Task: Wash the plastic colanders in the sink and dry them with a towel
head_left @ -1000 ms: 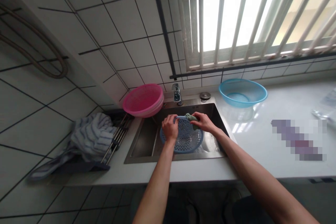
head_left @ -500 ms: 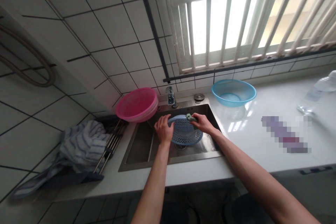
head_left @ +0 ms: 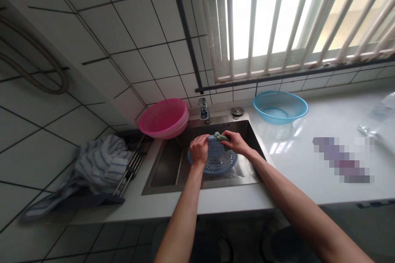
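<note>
A blue plastic basket with a perforated body is in the metal sink. My left hand is closed over its rim on the left side, with the fingertips partly hidden. In my right hand is a bunched green cloth, pinched between thumb and fingers. The cloth touches the far rim of the basket, just right of my left hand. Behind the basket stands a chrome faucet.
Left of the faucet, a pink basket overhangs the sink corner. A light-blue basin and a clear bottle stand on the white counter. A striped towel lies beside a metal rack. A drain strainer sits behind the sink.
My left hand has gone from loosely spread fingers to a closed hold on the basket's rim. The basket has shifted slightly left, and the cloth has moved left along the rim.
</note>
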